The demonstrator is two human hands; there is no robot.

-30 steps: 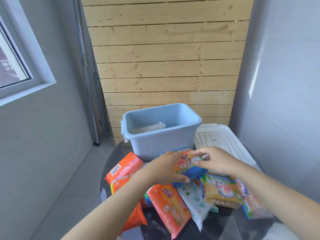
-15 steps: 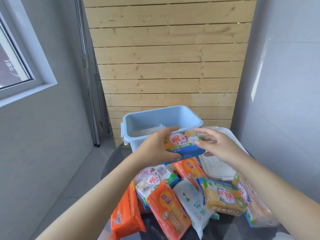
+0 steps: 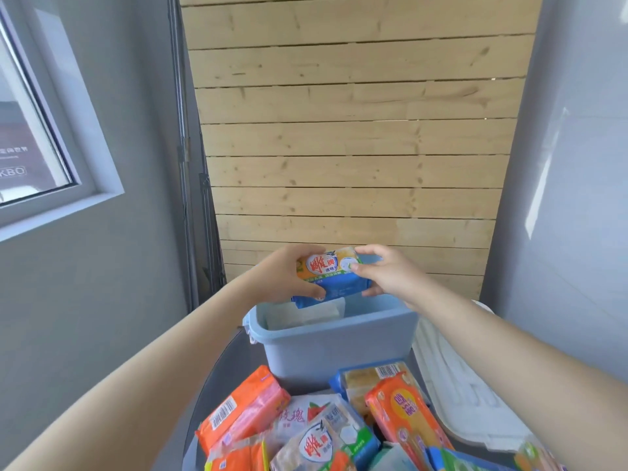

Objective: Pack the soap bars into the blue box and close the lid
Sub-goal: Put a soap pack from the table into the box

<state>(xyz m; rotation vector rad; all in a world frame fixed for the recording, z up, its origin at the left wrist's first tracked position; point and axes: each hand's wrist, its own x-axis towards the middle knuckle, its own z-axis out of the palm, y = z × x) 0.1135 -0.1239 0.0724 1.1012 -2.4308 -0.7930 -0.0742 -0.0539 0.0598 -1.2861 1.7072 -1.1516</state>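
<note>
A yellow and blue soap pack [image 3: 331, 277] hangs above the open blue box [image 3: 336, 345]. My left hand [image 3: 289, 277] grips its left end and my right hand [image 3: 384, 273] grips its right end. The box stands on a round dark table, with a clear wrapped item [image 3: 306, 314] lying inside it. Several more soap packs lie in front of the box: an orange pack [image 3: 241, 407], a white and blue pack [image 3: 326, 440] and an orange and yellow pack [image 3: 404, 416]. The white lid [image 3: 465, 392] lies flat to the right of the box.
A wooden slat wall [image 3: 353, 130] rises behind the table. Grey walls stand on both sides, with a window [image 3: 30, 137] at the left. The table's edge [image 3: 217, 372] curves round at the left of the soap pile.
Both hands have lifted the yellow and blue soap pack from the pile and carried it forward over the box opening. The camera view has tilted up.
</note>
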